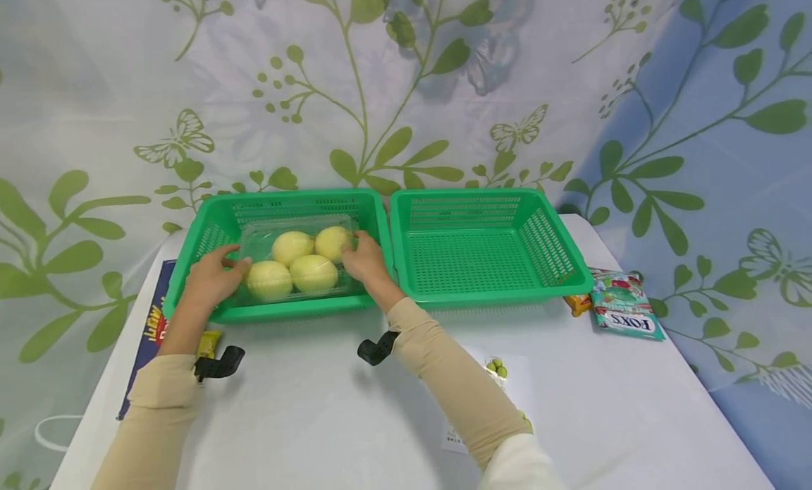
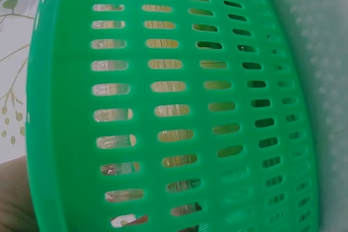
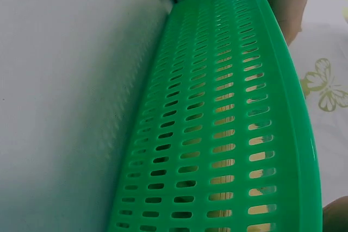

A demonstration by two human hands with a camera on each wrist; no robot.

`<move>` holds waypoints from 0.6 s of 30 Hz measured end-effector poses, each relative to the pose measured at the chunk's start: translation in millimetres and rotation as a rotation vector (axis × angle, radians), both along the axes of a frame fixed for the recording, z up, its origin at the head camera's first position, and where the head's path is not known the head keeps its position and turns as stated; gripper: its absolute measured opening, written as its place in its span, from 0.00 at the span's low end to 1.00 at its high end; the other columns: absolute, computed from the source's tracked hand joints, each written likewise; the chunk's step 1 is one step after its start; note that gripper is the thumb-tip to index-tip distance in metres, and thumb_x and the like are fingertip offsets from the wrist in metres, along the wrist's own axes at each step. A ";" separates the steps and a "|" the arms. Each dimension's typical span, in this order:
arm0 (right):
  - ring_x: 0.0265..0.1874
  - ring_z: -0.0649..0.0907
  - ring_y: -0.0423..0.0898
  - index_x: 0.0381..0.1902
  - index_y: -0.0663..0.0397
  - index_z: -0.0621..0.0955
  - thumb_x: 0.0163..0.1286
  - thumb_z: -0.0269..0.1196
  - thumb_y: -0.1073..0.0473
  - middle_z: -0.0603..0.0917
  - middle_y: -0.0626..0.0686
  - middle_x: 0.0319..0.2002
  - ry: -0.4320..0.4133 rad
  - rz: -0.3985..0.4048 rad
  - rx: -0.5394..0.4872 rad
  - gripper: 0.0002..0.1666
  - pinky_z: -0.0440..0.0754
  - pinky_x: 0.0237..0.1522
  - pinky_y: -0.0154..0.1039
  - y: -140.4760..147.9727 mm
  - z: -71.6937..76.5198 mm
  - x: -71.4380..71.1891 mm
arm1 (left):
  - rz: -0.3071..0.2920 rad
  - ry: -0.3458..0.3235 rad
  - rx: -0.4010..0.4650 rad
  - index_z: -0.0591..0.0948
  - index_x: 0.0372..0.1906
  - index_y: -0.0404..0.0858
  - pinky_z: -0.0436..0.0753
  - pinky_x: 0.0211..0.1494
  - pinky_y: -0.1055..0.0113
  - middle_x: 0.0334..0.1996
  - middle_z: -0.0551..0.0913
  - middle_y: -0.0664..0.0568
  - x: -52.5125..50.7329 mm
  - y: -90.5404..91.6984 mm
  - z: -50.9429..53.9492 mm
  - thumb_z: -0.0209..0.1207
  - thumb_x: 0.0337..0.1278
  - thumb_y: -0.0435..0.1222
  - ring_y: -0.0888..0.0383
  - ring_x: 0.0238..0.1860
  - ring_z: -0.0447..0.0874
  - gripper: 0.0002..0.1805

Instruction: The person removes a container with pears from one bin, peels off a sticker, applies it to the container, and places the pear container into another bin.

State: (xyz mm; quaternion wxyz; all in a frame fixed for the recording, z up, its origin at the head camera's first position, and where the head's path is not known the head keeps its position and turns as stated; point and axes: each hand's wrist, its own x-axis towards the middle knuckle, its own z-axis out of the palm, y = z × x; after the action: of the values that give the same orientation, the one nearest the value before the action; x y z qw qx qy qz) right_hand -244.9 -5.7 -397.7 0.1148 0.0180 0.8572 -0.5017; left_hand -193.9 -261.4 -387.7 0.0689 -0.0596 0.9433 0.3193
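A clear plastic box of pale yellow fruits sits inside the left green basket, slightly tilted. The fruits are several, round and smooth; their exact kind cannot be told. At the box's left end my left hand holds its edge, thumb and fingers bent about the corner. My right hand grips the opposite end, with its fingertips over the side. In the left wrist view the basket's slotted wall hides most of the work. The right wrist view has the same basket's front wall, with yellow showing through the slots.
A second green basket stands close against the first on the right. Beyond it lie a teal FOX'S candy bag and an orange packet. A dark blue packet, a yellow packet and a printed sheet are on the white table.
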 end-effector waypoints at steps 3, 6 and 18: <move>0.75 0.66 0.58 0.77 0.58 0.62 0.81 0.50 0.55 0.66 0.61 0.75 -0.006 -0.001 -0.022 0.31 0.72 0.72 0.56 0.6 -0.1 0.6 | -0.001 0.029 0.014 0.58 0.77 0.29 0.82 0.40 0.54 0.64 0.71 0.22 0.6 -0.9 -1.5 0.44 0.78 0.49 0.45 0.35 0.87 0.36; 0.76 0.65 0.58 0.77 0.57 0.62 0.80 0.49 0.56 0.65 0.61 0.76 -0.004 -0.005 -0.040 0.31 0.72 0.73 0.56 -1.2 0.1 1.5 | 0.013 0.039 0.030 0.58 0.77 0.29 0.79 0.34 0.63 0.63 0.72 0.22 2.5 -2.6 -2.9 0.44 0.78 0.48 0.52 0.31 0.86 0.35; 0.72 0.70 0.58 0.77 0.56 0.62 0.80 0.49 0.57 0.69 0.61 0.73 0.001 -0.001 -0.069 0.30 0.76 0.68 0.55 -0.2 2.8 3.5 | 0.042 0.113 0.043 0.61 0.76 0.30 0.80 0.47 0.41 0.62 0.73 0.22 3.4 -2.0 0.1 0.45 0.77 0.47 0.25 0.60 0.72 0.33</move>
State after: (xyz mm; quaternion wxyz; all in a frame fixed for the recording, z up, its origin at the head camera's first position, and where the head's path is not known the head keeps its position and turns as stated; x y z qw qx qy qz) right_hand -241.3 -5.9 -394.9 0.1145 0.0143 0.8395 -0.5310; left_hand -190.5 -263.4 -387.6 0.0102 -0.0597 0.9372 0.3436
